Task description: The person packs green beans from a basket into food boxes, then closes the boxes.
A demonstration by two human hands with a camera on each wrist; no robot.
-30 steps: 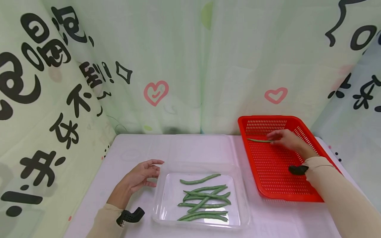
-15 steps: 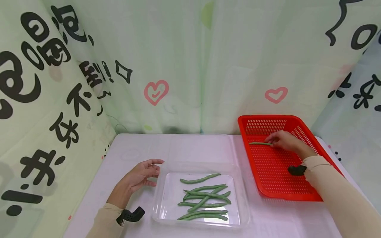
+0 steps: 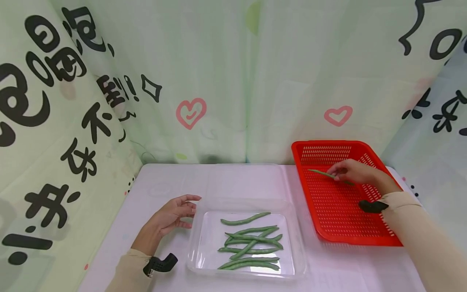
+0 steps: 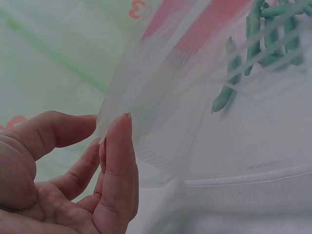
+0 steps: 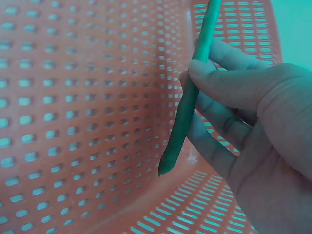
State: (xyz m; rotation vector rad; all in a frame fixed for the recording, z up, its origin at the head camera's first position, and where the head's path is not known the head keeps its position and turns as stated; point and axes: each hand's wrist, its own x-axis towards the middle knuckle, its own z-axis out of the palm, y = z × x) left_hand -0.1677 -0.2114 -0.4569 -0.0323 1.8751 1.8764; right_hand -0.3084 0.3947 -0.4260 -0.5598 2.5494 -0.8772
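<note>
In the head view, my right hand (image 3: 350,171) is over the red basket (image 3: 328,233), pinching one green bean (image 3: 320,172) between thumb and fingers. The right wrist view shows that bean (image 5: 180,124) slanting across the fingers, its lower tip free beside the basket's perforated wall. My left hand (image 3: 178,213) is at the left side of a clear plastic box (image 3: 195,247). In the left wrist view, the thumb and fingers of the left hand (image 4: 92,165) pinch the box's edge. Several green beans (image 3: 251,244) lie in the box, some crossing each other.
Both containers stand on a table with a pale cloth (image 3: 171,178), the basket to the right of the box. Behind and at both sides hang pale green curtains (image 3: 226,81) with dark lettering and pink hearts.
The right hand has lifted the bean, which now tilts above the basket's floor; its wrist has shifted slightly right. The left hand and the box have stayed still.
</note>
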